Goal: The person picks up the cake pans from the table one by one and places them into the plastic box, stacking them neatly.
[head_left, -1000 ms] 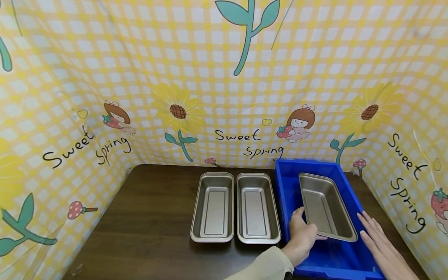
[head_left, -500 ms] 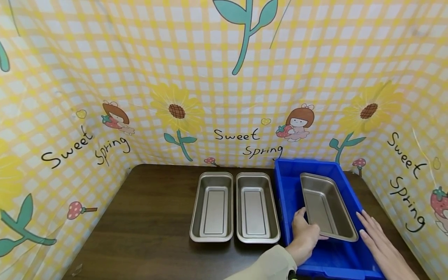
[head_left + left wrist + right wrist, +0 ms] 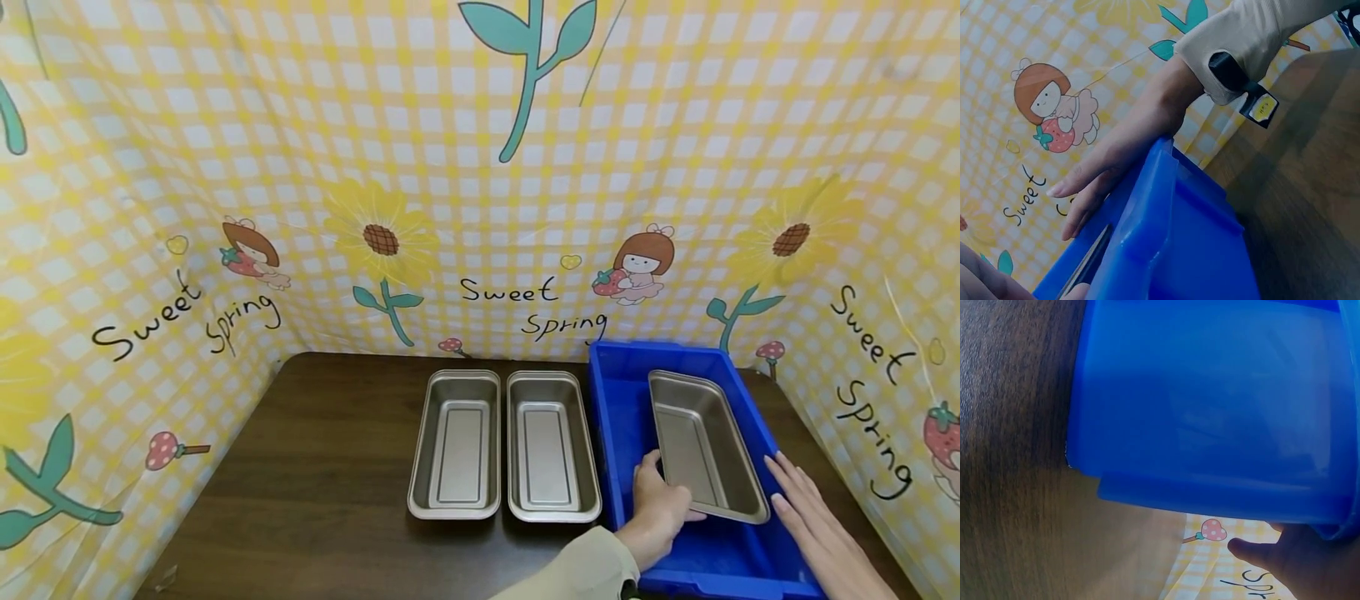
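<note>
In the head view a metal loaf pan (image 3: 697,442) sits tilted inside the blue bin (image 3: 617,400). My left hand (image 3: 658,512) grips its near left corner, with the thumb on the inner side and the other fingers partly hidden. Along the bin's right rim, my right hand (image 3: 821,525) rests with straight fingers. The left wrist view catches the pan's rim (image 3: 1088,256) behind the bin wall, beside my left fingers (image 3: 988,278). My right hand (image 3: 1116,144) lies over the rim there.
Two more metal loaf pans (image 3: 457,446) stand side by side left of the bin on the dark wooden table (image 3: 315,467). A yellow checked cloth (image 3: 480,200) hangs around the back and sides. In the right wrist view the bin's outer wall (image 3: 1210,412) fills most of the picture.
My left hand and the pan in it have shifted slightly to the right inside the bin. The right hand and the other two pans stay put.
</note>
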Motion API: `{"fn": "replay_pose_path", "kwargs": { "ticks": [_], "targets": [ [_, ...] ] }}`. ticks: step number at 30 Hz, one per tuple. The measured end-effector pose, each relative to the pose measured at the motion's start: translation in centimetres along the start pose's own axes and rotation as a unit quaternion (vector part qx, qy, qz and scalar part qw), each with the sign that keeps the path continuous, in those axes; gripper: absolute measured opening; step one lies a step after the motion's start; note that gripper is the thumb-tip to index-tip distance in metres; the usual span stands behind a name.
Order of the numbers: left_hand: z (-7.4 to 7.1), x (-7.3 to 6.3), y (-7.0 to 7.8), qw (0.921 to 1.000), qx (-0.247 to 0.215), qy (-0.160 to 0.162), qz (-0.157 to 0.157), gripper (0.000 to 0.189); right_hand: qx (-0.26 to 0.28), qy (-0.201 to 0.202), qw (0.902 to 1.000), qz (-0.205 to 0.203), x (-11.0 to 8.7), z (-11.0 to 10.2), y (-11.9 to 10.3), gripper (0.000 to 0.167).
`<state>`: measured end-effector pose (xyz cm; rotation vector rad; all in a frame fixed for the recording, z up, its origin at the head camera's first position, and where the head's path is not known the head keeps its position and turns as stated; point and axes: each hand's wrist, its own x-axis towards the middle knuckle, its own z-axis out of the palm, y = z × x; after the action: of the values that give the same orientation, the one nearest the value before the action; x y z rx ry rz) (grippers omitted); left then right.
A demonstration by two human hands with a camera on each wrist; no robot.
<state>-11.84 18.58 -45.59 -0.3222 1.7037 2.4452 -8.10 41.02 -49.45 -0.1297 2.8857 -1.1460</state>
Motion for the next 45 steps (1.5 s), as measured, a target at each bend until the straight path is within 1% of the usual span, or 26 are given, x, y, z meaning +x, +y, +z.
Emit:
{"fn": "replay_pose_path", "kwargs": {
  "ticks": [6, 13, 18, 20, 27, 36, 45],
  "targets": [
    [-0.1, 0.0, -0.1, 0.9995, 0.013, -0.012, -0.027, 0.072, 0.002, -0.002, 1.0, 0.0, -0.2, 0.3, 0.1, 0.065],
    [-0.3, 0.0, -0.5, 0.9978, 0.038, -0.025, -0.049, 0.069, 0.004, -0.001, 1.0, -0.006, -0.2, 0.3, 0.2, 0.064],
    [-0.4, -0.1, -0.2, 0.9961, 0.035, -0.045, -0.067, 0.068, 0.003, 0.004, 0.9999, -0.011, -0.2, 0.4, 0.0, 0.063],
    [-0.4, -0.2, 0.0, 0.9951, 0.041, -0.051, -0.074, 0.067, 0.002, 0.004, 0.9999, -0.012, -0.2, 0.4, 0.0, 0.062],
    [-0.4, -0.5, 0.5, 0.9934, 0.085, -0.041, -0.065, 0.066, 0.002, -0.002, 1.0, -0.006, -0.1, 0.1, -0.1, 0.063],
    [-0.3, -0.8, 1.0, 0.9904, 0.11, -0.046, -0.071, 0.068, 0.0, 0.009, 0.9997, -0.022, -0.1, 0.3, 0.1, 0.061],
    [-0.9, -1.4, 2.9, 0.9855, 0.135, -0.067, -0.078, 0.075, -0.007, 0.006, 0.9999, -0.012, 0.1, 0.1, -0.1, 0.063]
  ]
}}
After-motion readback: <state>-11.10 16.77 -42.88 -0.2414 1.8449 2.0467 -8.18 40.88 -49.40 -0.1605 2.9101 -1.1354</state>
